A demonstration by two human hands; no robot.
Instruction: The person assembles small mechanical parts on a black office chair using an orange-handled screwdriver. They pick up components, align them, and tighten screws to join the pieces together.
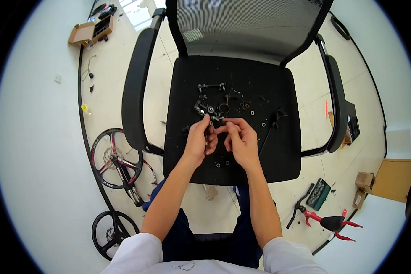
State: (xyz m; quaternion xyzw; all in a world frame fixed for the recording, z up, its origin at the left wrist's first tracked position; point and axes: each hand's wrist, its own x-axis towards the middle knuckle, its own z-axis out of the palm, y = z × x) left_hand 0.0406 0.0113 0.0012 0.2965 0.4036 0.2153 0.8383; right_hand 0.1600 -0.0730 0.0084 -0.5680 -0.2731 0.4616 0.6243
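Observation:
Both hands are over the black seat [278, 160] of an office chair, fingertips close together. My left hand [198, 142] is closed, with thumb and fingers round a small silver-and-black metal part [211, 122], mostly hidden by the fingers. My right hand [243, 142] is closed in a pinch beside it; what the fingertips hold is too small to make out. Just beyond lie a jointed metal piece [199, 108], a round part [210, 110] and a dark ring [223, 108]. Farther back is a slim metal bracket [211, 86]. Small washers [252, 113] lie around the seat.
A black lever-like part [278, 118] with a thin cable lies at the seat's right. Armrests [139, 91] flank the seat. On the floor are a spoked bicycle wheel [116, 157], another black wheel [114, 235], a red bike frame [313, 216], a green case [318, 193] and cardboard boxes [365, 181].

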